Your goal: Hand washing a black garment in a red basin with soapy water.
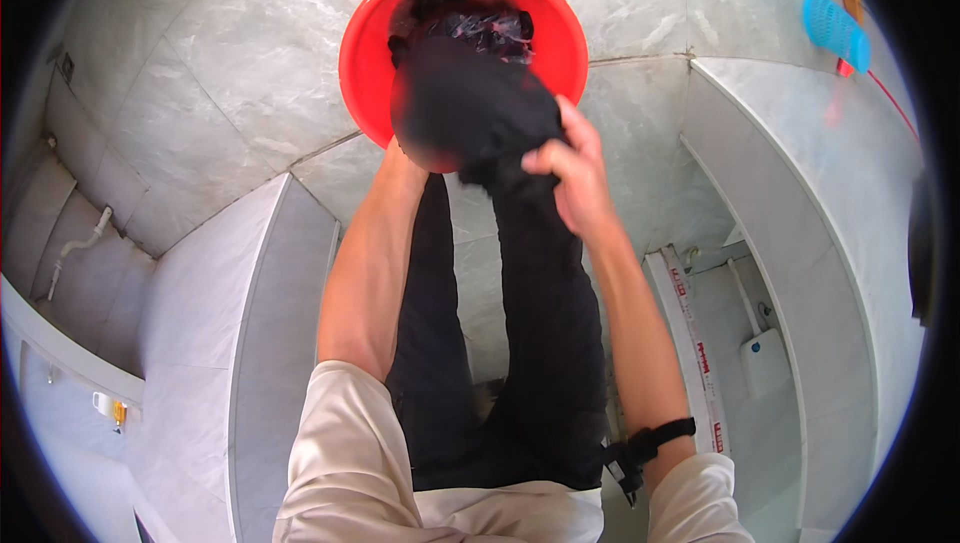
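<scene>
A piece of dark cloth (pixel 475 103), probably a black garment, hangs bunched over the near part of a red plastic basin (pixel 365 73). My right hand (pixel 578 171) grips its right edge, thumb and fingers closed on the fabric. My left forearm (pixel 375 263) reaches to the basin's near left rim. There the cloth covers my left hand, so its fingers are hidden. Motion blurs the cloth's left side. Behind it in the basin lie more wet, dark clothes (pixel 490 33) with a shiny surface.
The basin stands on grey marble-look tiles (pixel 280 23). Low tiled partitions (pixel 230 313) rise on my left and right (pixel 800 213). A blue perforated basket (pixel 835 31) sits at the far right. A white pipe (pixel 80 253) runs along the left wall.
</scene>
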`<state>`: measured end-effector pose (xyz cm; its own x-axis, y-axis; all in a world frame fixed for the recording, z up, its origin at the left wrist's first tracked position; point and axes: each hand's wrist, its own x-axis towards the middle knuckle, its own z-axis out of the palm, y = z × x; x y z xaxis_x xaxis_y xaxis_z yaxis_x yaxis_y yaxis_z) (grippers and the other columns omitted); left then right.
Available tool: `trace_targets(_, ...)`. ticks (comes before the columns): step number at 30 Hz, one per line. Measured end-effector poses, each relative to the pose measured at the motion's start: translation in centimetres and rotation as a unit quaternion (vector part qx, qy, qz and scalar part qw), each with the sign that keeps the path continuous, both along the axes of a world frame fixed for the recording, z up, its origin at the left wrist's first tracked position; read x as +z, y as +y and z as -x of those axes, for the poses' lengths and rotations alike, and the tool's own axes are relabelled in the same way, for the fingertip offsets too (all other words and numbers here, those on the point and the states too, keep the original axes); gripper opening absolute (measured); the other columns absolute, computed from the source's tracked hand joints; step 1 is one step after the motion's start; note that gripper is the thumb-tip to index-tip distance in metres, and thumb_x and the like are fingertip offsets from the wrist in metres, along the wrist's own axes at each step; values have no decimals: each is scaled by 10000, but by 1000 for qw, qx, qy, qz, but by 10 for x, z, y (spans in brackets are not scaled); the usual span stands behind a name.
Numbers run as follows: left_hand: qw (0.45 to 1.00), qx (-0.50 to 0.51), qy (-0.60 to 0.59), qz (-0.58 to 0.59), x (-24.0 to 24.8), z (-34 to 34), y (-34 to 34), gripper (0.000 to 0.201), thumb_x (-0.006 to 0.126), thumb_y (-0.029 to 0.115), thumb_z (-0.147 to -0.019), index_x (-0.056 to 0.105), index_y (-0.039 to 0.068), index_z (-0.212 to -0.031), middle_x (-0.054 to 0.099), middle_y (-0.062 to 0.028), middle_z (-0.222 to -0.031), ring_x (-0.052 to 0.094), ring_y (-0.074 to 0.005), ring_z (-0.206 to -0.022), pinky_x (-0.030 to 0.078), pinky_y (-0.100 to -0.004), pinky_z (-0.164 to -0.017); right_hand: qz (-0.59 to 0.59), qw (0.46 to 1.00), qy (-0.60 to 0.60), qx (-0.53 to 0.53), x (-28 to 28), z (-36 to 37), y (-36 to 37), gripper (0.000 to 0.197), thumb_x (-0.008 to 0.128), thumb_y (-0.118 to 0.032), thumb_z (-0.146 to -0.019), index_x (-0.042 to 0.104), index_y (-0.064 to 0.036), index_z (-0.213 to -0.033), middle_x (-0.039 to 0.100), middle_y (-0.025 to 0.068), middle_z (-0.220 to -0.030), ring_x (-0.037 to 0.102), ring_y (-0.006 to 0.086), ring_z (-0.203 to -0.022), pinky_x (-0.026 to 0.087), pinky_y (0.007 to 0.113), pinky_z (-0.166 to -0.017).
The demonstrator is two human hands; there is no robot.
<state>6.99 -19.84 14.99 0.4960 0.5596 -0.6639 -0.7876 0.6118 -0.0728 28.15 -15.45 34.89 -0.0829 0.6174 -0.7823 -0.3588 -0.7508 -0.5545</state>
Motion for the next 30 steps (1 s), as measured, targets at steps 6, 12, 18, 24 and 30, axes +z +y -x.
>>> trace_targets(6,987,-31,67,142,38,-40,23,438,523,347,-950,570,11,-1228,578,-118,-1260,549,-232,-1172,449,-439,-1045,65,994,-86,-10,-94,-14,-12,408,546,-72,-737,571,8,-1137,617,68,-1019,558,164,-985,419,282,-912)
trace_targets(12,968,-177,148,93,79,-37,59,393,465,289,-989,533,44,-1289,561,-145,-1306,542,-292,-1211,434,-467,-1054,67,995,-1,-70,-111,44,-7,757,346,-592,-987,277,-39,-1499,310,81,-1544,274,213,-1415,160,368,-1180)
trace_targets(18,625,-381,651,-203,55,-67,38,474,612,177,-856,488,42,-1293,496,-302,-1315,492,-479,-1190,415,-492,-1010,123,987,26,-100,-117,54,1,832,452,-654,-925,275,-72,-1492,370,111,-1485,355,242,-1361,269,388,-1131)
trace_targets(24,584,-301,718,-231,69,-78,42,263,537,96,-840,616,-19,-1064,654,-261,-1018,630,-417,-925,495,-447,-836,113,980,-73,-145,-139,54,9,550,591,-373,-925,485,-11,-1326,547,134,-1294,552,221,-1129,418,357,-989)
trace_targets(30,682,-224,660,-220,88,-80,59,231,531,88,-801,607,-70,-952,658,-261,-789,652,-410,-742,510,-429,-724,162,976,-95,-107,-147,44,15,413,573,-366,-933,600,-4,-1131,648,115,-1051,630,218,-916,521,392,-798)
